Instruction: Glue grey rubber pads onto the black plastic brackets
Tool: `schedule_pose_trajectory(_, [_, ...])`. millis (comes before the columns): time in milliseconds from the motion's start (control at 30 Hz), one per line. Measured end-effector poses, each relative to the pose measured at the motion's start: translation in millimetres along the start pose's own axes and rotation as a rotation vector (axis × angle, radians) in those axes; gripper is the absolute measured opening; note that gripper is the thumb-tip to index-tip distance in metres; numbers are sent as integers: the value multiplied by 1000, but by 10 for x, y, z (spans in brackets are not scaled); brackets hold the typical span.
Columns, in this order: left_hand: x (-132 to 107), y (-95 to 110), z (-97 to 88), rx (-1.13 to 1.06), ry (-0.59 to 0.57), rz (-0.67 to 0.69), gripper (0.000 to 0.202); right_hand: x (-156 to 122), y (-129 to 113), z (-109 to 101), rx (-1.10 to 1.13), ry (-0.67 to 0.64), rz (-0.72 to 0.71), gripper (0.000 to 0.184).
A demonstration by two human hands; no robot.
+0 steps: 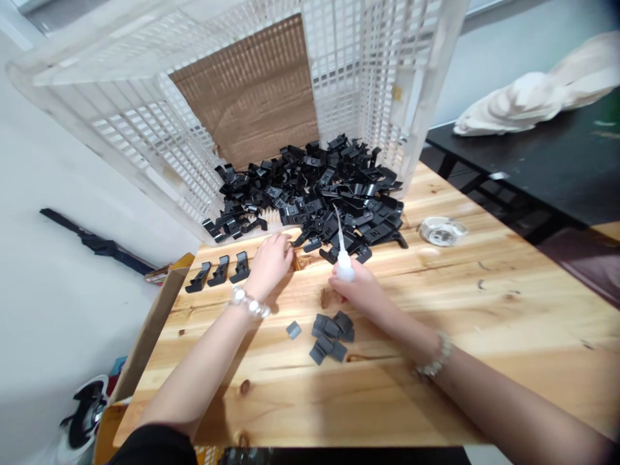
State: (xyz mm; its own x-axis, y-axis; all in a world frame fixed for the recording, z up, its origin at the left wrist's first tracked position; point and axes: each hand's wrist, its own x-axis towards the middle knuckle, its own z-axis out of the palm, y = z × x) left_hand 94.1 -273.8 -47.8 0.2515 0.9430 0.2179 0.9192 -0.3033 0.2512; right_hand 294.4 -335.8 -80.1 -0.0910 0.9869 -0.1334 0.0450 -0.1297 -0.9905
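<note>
My right hand (pixel 356 289) grips a white squeeze bottle (pixel 345 265) with a long thin nozzle, which points up and away over the front of the pile of black plastic clips (pixel 310 194). My left hand (pixel 271 261) rests palm-down on the wooden table (pixel 465 323) at the pile's near edge, its fingertips hidden among a small dark spot and clips. Three black clips (pixel 220 271) stand in a row left of that hand. Several dark grey square pieces (pixel 329 336) lie in a cluster below my right hand, with a single one (pixel 293 330) apart.
A white plastic lattice crate (pixel 145 123) lies tipped behind the pile, with brown cardboard (pixel 247 90) inside. A small glass dish (pixel 442 231) sits on the table's right. A black table (pixel 533 161) with a white cloth (pixel 527 97) stands beyond. A cardboard box edge (pixel 155 323) runs along the left.
</note>
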Motion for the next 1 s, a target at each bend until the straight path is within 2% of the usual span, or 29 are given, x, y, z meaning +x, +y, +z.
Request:
schedule_pose_trajectory(133, [352, 2, 247, -95, -57, -15, 34, 19, -4, -14, -28, 9, 24, 19])
schedule_pose_trajectory(233, [332, 5, 291, -135, -40, -40, 31, 1, -36, -19, 6, -10, 47, 19])
schedule_pose_trajectory(300, [183, 39, 212, -147, 5, -44, 32, -19, -66, -18, 30, -7, 60, 18])
schedule_pose_trajectory(433, [-270, 120, -53, -206, 143, 11, 30, -57, -117, -11, 66, 51, 47, 17])
schedule_pose_trajectory(500, [-501, 138, -138, -337, 92, 40, 31, -75, -126, -7, 127, 48, 22, 18])
schedule_pose_trajectory(567, [-706, 140, -163, -539, 8, 27, 31, -94, -125, 2, 219, -22, 16, 21])
schedule_pose_trajectory(700, [-974, 134, -137, -1045, -130, -172, 29, -145, -109, 56, 327, -229, 85, 27])
schedule_pose_trajectory(833, [-1026, 155, -190, -1572, -164, -475, 37, -198, -115, 124, 316, -273, 121, 31])
schedule_pose_trajectory(900, [-1015, 171, -226, -1724, -165, -617, 33, -218, -131, 147, 305, -267, 126, 31])
schedule_pose_trajectory(1000, [-1020, 224, -224, -1799, -153, -730, 26, -257, -162, 185, 306, -272, 133, 31])
